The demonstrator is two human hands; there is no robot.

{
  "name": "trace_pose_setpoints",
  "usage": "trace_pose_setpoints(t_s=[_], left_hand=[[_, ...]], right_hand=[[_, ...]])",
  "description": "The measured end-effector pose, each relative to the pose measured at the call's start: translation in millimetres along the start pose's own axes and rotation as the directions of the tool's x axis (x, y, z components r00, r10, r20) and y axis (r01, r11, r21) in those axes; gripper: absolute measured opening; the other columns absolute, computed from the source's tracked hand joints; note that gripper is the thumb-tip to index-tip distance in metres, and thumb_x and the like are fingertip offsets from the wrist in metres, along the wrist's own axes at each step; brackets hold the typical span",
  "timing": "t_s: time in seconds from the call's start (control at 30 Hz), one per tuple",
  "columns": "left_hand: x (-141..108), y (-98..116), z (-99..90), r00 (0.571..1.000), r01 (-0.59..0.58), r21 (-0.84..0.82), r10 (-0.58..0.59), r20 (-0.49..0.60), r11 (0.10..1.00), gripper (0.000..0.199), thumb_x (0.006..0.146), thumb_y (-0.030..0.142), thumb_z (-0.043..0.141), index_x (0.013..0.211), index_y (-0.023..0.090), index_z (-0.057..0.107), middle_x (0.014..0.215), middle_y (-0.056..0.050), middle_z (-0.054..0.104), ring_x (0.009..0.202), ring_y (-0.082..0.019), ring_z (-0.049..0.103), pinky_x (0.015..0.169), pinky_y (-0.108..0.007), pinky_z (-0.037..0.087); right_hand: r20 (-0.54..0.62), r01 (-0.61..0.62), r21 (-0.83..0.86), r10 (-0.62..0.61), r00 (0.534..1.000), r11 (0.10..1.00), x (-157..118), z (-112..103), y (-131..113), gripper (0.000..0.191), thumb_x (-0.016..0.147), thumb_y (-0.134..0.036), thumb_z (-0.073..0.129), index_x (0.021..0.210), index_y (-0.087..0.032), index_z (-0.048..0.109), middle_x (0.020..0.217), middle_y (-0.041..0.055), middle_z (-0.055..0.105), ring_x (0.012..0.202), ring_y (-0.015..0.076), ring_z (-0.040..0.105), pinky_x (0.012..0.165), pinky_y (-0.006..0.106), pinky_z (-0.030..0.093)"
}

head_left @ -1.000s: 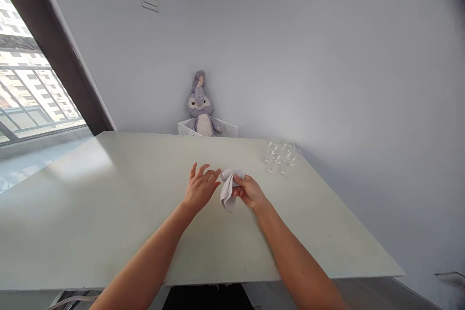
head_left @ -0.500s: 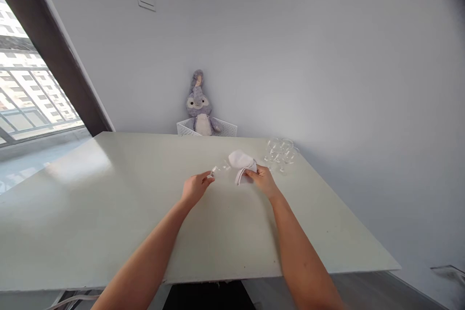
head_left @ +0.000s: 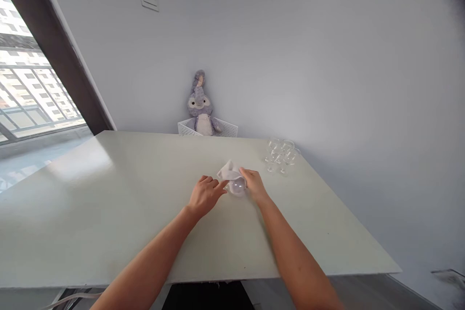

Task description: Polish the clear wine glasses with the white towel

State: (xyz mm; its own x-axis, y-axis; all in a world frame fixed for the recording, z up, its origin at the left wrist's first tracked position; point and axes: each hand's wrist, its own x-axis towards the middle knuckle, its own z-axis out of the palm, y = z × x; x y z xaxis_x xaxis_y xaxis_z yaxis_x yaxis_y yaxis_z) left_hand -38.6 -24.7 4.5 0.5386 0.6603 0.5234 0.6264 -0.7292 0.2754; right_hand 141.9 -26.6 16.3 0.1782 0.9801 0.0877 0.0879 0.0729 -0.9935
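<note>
Near the middle of the table, a clear stemmed glass (head_left: pixel 238 186) lies tilted on its side between my hands, its bowl toward the right. My left hand (head_left: pixel 207 196) is closed at the stem end, thumb and index finger reaching along the glass; the grip itself is partly hidden. A folded white cloth (head_left: pixel 229 170) rests over the top of the glass. My right hand (head_left: pixel 253 184) pinches the cloth from the right, against the bowl's side. Its fingertips are partly covered by the cloth.
Several clear stemmed glasses (head_left: pixel 279 155) stand in a cluster at the table's back right. Behind the pale table (head_left: pixel 145 232), a plush toy (head_left: pixel 203 111) sits in a white perforated basket (head_left: pixel 229 130). The wall (head_left: pixel 327 58) rises at the back and right.
The cloth has moved left and now covers part of the glass. My right hand has shifted left with it. My left hand is slightly lower and further right, and the glass has turned.
</note>
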Motion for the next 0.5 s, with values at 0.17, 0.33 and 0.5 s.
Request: trace_pose_setpoints(t_s=[0.17,0.33,0.5], left_hand=[[-1,5,9.7,0.936,0.309,-0.138,-0.326,-0.132,0.941,0.047,0.086,0.033,0.038,0.132,0.024,0.035,0.07,-0.003,0.058,0.067,-0.017,0.051,0.066,-0.028,0.037],[-1,9,15.4,0.874,0.362,-0.405,-0.457,-0.167,0.839,0.053,0.08,0.018,0.04,0.131,0.027,0.035,0.109,-0.008,0.05,0.092,-0.019,0.052,0.075,-0.032,0.042],[0,15,22.2,0.857,0.334,-0.772,-0.515,0.01,0.541,0.049,0.076,0.015,0.042,0.123,0.029,0.046,0.137,-0.002,0.032,0.126,-0.021,0.03,0.1,-0.037,0.029]], right_hand=[[0.061,-0.17,0.558,0.164,0.985,0.813,-8,27,5,0.028,0.071,-0.045,0.056,0.075,-0.017,0.059,0.071,0.0025,0.061,0.066,0.0168,0.056,0.06,0.028,0.044],[0.106,0.041,0.399,-0.091,0.99,0.916,-34,61,8,0.031,0.078,-0.043,0.051,0.099,-0.021,0.056,0.088,0.0029,0.06,0.083,0.0162,0.054,0.075,0.028,0.042],[0.051,0.087,0.219,-0.1,0.994,0.972,-33,57,16,0.03,0.079,-0.044,0.047,0.091,-0.017,0.055,0.079,0.0025,0.058,0.076,0.0158,0.052,0.068,0.027,0.041]])
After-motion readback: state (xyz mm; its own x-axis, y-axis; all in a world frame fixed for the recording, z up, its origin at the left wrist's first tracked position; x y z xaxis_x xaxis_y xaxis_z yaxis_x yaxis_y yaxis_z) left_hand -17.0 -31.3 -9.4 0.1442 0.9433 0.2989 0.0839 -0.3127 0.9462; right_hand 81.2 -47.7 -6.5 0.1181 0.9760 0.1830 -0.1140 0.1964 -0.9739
